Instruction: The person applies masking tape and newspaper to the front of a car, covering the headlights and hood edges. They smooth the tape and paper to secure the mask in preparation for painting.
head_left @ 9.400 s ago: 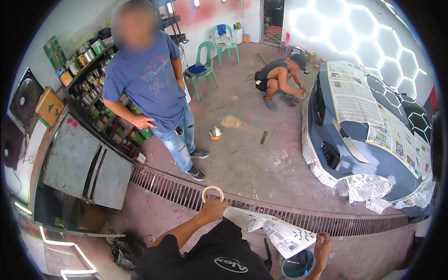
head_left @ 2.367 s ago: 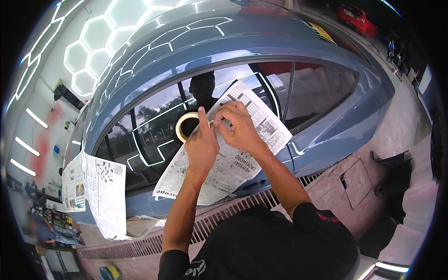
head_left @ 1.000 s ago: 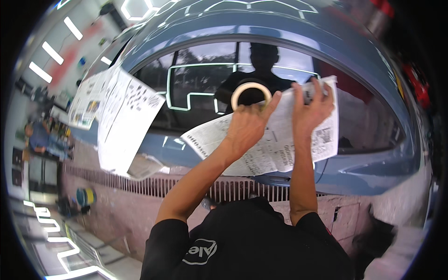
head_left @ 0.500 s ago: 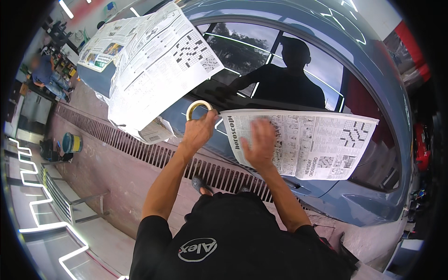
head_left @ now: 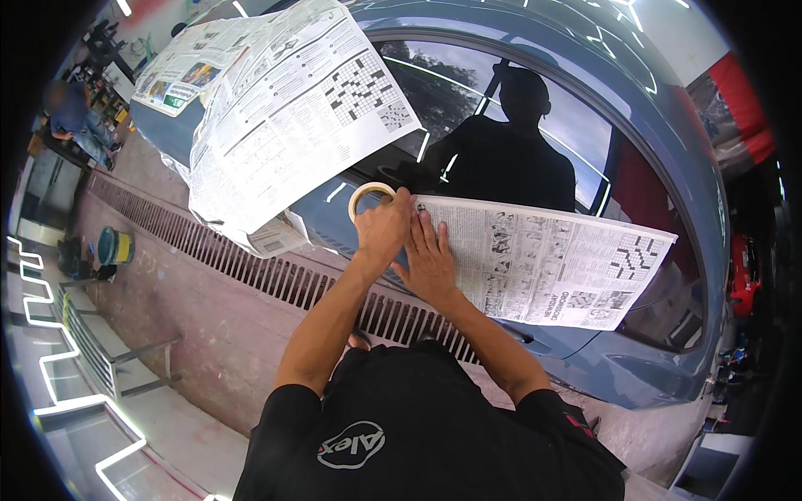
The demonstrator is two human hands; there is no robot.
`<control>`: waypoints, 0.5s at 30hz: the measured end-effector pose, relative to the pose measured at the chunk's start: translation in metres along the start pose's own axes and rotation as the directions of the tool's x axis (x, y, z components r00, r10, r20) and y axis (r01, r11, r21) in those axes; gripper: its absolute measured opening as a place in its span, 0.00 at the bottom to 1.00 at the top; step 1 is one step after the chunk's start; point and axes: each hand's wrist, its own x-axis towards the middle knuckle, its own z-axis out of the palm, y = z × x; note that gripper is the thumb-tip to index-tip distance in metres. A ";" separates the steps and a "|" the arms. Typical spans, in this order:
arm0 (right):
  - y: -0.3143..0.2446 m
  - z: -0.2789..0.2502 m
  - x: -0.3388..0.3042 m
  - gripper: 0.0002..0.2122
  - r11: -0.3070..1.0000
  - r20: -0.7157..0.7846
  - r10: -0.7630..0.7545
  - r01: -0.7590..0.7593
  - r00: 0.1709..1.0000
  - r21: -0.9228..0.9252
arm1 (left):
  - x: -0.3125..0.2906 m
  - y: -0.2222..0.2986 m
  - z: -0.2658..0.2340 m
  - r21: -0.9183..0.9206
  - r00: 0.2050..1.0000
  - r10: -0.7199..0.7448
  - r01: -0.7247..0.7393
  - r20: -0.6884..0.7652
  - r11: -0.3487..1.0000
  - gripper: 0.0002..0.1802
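Observation:
My left hand is closed on a roll of masking tape, held at the upper left corner of a newspaper sheet. The sheet hangs over the lower part of the dark car window and the door panel under it. A strip along its top edge looks like tape, though this is hard to make out. My right hand lies on the sheet's left end with fingers stretched out, close beside the left hand. Further left, a larger newspaper sheet covers the front part of the blue-grey car.
A floor drain grate runs alongside the car. To the left are a dark bucket with a yellow patch and a metal bench. Another person stands at the far left. A red car is at the far right.
My left hand and the tape roll have moved right to the sheet's corner. My right hand has slid left along the sheet and now rests beside the left one.

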 end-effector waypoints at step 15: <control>0.023 -0.082 0.031 0.26 0.980 -0.272 -0.029 0.081 0.962 0.183 | 0.002 0.001 0.000 0.022 0.996 -0.091 0.091 -0.016 0.996 0.16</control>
